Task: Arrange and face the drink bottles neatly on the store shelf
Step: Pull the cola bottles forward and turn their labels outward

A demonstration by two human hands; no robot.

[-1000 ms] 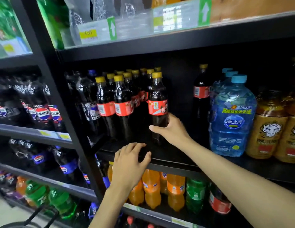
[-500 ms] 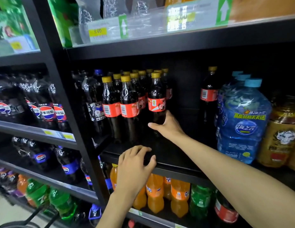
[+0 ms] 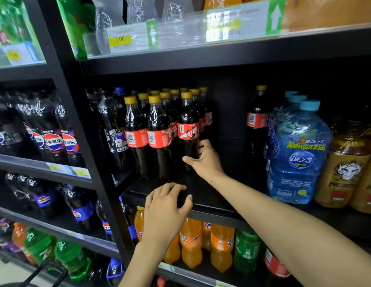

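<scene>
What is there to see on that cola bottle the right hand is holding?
The cola bottle is clear plastic, full of dark drink, with a yellow cap and a red label facing forward. It stands upright at the right edge of a group of like bottles on the black shelf. The right hand grips its lower body.

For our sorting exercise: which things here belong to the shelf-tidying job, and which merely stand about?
Job: cola bottle, gripped by right hand; cola row beside it; left hand resting on shelf edge.
Standing about: water jug; orange soda bottles; price tag.
</scene>
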